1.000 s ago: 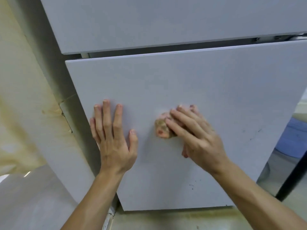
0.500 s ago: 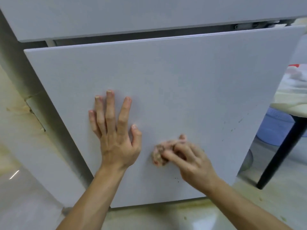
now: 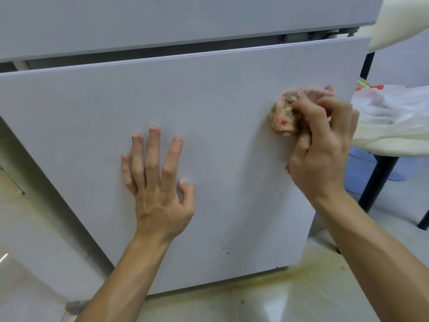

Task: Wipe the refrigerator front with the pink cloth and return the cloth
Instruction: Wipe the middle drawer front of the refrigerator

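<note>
Fridge lower door (image 3: 209, 94) fills view, small dark specks low on it, below both hands. Left hand (image 3: 160, 194) flat on door, fingers (image 3: 153, 149) straight and slightly spread. Right hand (image 3: 322, 145) near door's right edge, fingers curled, gripping bunched pink cloth (image 3: 284, 115) against the door.

left hand (image 3: 160, 198) 1 | right hand (image 3: 322, 156) 1 | pink cloth (image 3: 282, 118) 1 | refrigerator doors (image 3: 209, 105) 2 | plastic bag (image 3: 392, 105) 1
</note>
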